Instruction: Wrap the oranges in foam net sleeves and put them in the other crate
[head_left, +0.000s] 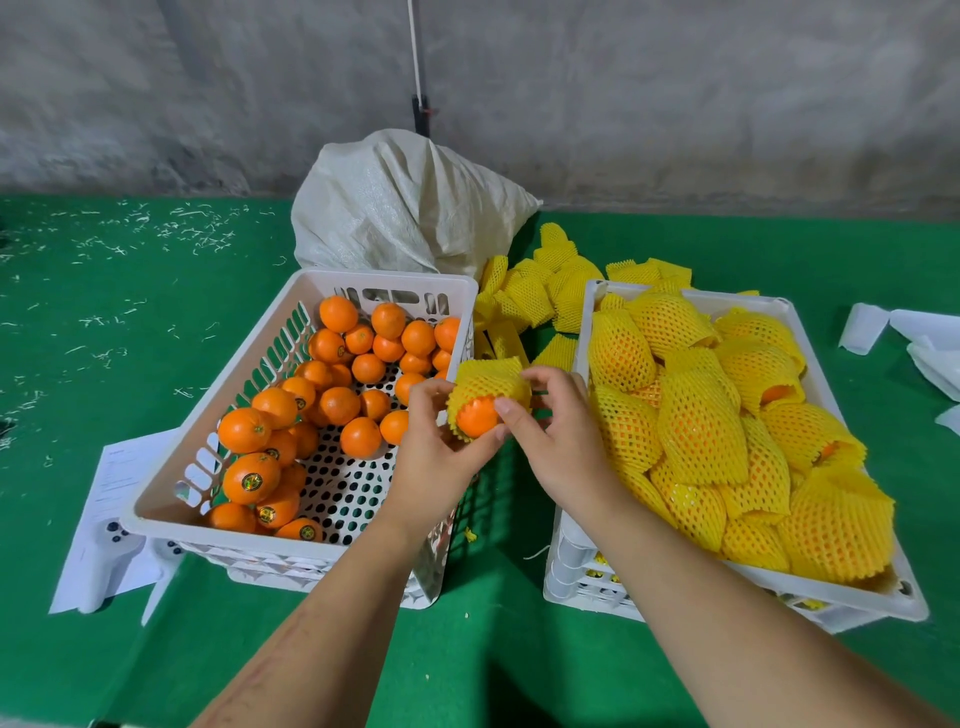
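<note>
Between the two crates I hold one orange (477, 417) half inside a yellow foam net sleeve (488, 382). My left hand (441, 447) grips the orange from below and the left. My right hand (558, 431) pinches the sleeve's edge on the right, thumb on the fruit. The left white crate (156, 514) holds several bare oranges (340, 405). The right white crate (584, 332) is packed with several sleeved oranges (701, 421).
A pile of loose yellow sleeves (540, 291) lies behind the crates, in front of a white woven sack (400, 208). Paper sheets (109, 519) lie under the left crate's corner. White scraps (914, 343) sit at the far right on the green table (93, 322).
</note>
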